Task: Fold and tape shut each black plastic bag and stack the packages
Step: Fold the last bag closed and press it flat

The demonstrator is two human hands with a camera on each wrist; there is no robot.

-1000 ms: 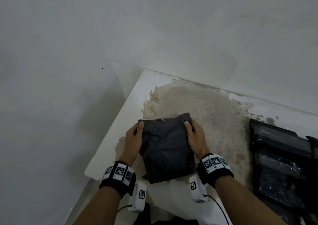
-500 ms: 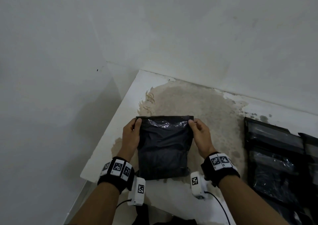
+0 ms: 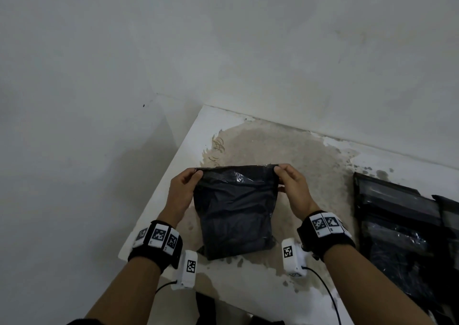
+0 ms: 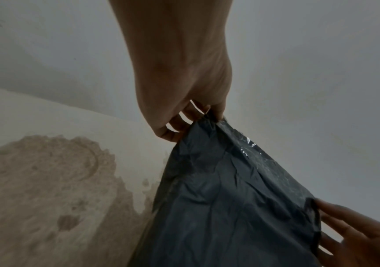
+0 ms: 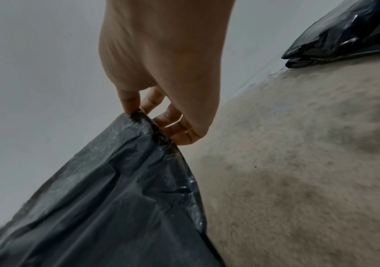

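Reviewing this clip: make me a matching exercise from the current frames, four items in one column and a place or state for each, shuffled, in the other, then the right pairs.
Items
1. left hand
2. right hand
3. black plastic bag
4. stacked packages

Places or states
A. lying at the right side of the table
B. pinches the bag's top right corner
C. held up by its top edge between both hands
D. pinches the bag's top left corner

Pairs: 1-D, 2-B, 3-C, 4-A
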